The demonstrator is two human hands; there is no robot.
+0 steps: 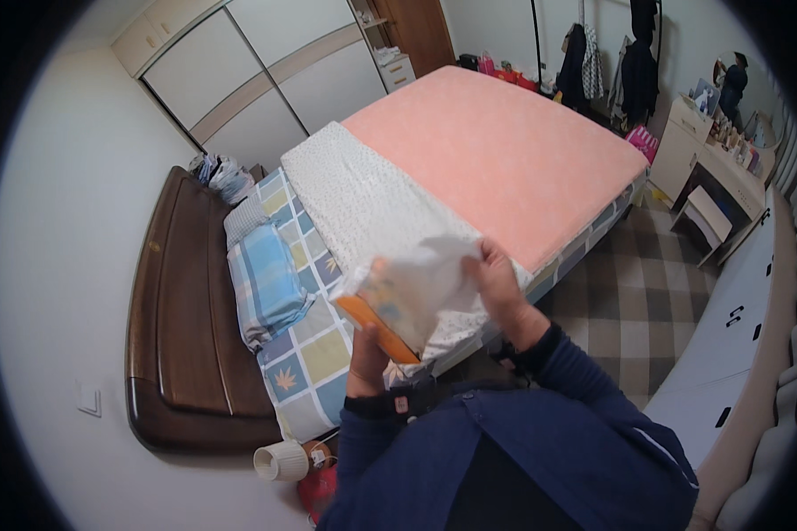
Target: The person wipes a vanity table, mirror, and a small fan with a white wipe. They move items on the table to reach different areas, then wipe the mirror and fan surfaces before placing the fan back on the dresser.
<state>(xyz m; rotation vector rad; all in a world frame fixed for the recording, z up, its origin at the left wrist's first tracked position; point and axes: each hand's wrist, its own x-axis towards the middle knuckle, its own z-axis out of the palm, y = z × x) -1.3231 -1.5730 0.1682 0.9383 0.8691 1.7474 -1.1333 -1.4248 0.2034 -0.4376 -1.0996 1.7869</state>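
Observation:
My left hand (368,358) grips the lower edge of a flat item with an orange edge (380,328), perhaps a box or book. A thin whitish plastic bag (438,272) lies over or around its printed face, blurred in places. My right hand (499,279) pinches the bag's upper right edge. Both hands are above the near side of a bed, where a white speckled cover (365,192) is folded back from a pink bedspread (498,159). Whether the item is fully inside the bag cannot be told.
A dark wooden headboard (186,299) and a blue plaid pillow (265,272) are at the left. A pleated lampshade (282,462) stands below them. Low white cabinets (717,352) line the right, beyond a checked floor (631,292), with a dressing table (730,179) and stool (706,212) farther back.

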